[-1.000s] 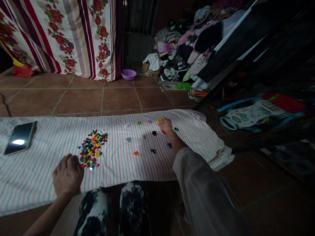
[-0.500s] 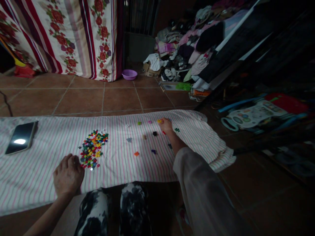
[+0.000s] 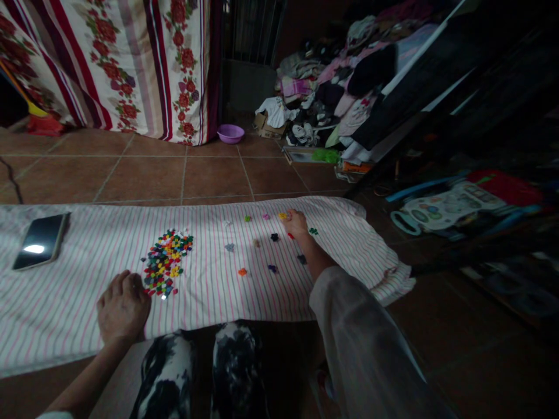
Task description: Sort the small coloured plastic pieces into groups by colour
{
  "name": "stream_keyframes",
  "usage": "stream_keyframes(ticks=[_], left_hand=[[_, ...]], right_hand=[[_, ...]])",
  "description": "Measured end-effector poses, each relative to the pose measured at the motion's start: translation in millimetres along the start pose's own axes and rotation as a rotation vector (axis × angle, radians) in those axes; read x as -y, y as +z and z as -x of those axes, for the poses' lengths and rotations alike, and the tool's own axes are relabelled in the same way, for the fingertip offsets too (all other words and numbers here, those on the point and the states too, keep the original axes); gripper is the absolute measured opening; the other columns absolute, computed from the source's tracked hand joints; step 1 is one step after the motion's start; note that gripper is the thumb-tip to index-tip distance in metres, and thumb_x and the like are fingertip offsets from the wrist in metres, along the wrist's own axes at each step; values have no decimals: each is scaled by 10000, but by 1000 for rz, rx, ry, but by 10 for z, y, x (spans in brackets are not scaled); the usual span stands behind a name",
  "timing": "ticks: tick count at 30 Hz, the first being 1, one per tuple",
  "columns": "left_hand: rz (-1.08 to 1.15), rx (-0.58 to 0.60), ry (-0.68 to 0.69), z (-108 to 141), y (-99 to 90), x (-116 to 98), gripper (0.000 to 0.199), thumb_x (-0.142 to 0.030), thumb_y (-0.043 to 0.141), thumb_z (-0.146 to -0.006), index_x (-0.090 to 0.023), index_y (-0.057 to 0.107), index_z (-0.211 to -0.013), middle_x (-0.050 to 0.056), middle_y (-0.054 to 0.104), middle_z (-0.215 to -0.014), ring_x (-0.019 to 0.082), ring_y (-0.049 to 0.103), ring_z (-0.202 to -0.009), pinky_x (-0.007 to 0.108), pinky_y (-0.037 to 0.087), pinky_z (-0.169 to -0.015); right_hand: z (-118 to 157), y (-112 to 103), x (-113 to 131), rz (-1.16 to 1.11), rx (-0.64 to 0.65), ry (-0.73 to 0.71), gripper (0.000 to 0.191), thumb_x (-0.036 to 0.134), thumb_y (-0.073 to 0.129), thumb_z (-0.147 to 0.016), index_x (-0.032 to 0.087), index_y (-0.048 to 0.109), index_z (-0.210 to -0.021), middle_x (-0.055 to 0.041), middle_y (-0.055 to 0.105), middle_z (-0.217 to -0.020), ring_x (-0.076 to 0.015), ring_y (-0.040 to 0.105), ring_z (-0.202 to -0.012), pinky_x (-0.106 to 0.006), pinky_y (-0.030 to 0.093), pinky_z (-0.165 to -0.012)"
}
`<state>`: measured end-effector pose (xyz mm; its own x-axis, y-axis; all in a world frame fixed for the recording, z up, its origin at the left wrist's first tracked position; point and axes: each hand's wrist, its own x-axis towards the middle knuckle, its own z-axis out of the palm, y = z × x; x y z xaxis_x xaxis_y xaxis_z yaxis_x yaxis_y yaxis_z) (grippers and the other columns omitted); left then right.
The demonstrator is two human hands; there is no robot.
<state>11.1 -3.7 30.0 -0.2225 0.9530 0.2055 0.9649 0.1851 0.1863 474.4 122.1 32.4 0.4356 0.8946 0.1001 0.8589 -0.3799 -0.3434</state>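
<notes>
My right hand (image 3: 297, 223) reaches to the far side of the striped cloth, fingers pinched at a small cluster of yellow plastic pieces (image 3: 282, 215). Its fingertips partly hide what they grip. Flat on the cloth rests my left hand (image 3: 124, 307), fingers loosely bent and slightly apart, beside a pile of small multicoloured pieces (image 3: 162, 265). Sorted by colour, little groups lie between the hands: orange pieces (image 3: 242, 272), purple pieces (image 3: 272, 268), grey pieces (image 3: 229, 247), black pieces (image 3: 274, 237), lime green pieces (image 3: 247, 219) and pink pieces (image 3: 266, 216). Dark green pieces (image 3: 313, 231) lie right of my right hand.
A phone (image 3: 41, 241) lies on the striped cloth (image 3: 205, 291) at the left. Beyond, on the tiled floor, stand a purple basin (image 3: 230, 134) and a heap of clothes (image 3: 323, 87). A floral curtain (image 3: 144, 70) hangs at the back left.
My right hand stays at the yellow pieces with almost no movement. My left hand keeps its place by the pile; the view has shifted slightly.
</notes>
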Motion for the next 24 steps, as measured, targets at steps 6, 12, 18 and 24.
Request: stream_keyframes(ticks=[6, 12, 18, 24], left_hand=[[-30, 4, 19, -3, 40, 43, 358, -281, 386, -890, -123, 549, -1168, 160, 550, -1342, 308, 513, -1224, 454, 417, -977], [-23, 4, 42, -3, 73, 90, 365, -251, 417, -855, -128, 542, -1174, 165, 537, -1350, 300, 497, -1238, 449, 404, -988], [-11, 12, 36, -7, 58, 78, 359, -246, 418, -854, -131, 549, -1168, 169, 536, -1346, 300, 482, -1253, 463, 404, -988], [-3, 38, 45, -18, 47, 85, 355, -228, 457, -820, -136, 558, -1148, 168, 528, -1354, 305, 459, -1274, 474, 395, -1004]], right_hand=[[76, -118, 388, -179, -109, -109, 293, 164, 494, -856, 141, 634, -1113, -111, 648, -1103, -167, 615, -932, -283, 458, -907], [488, 15, 1109, -417, -52, -358, 253, 150, 485, -874, 187, 650, -1062, -60, 656, -1041, -139, 632, -880, -247, 495, -834], [1184, 289, 1748, -557, 193, -544, 222, 171, 514, -886, 195, 679, -1032, -49, 669, -1004, -140, 640, -890, -242, 504, -819], [1564, 526, 2006, -439, 308, -521, 280, 215, 481, -923, 246, 639, -1153, -35, 659, -1115, -156, 614, -1020, -273, 474, -904]])
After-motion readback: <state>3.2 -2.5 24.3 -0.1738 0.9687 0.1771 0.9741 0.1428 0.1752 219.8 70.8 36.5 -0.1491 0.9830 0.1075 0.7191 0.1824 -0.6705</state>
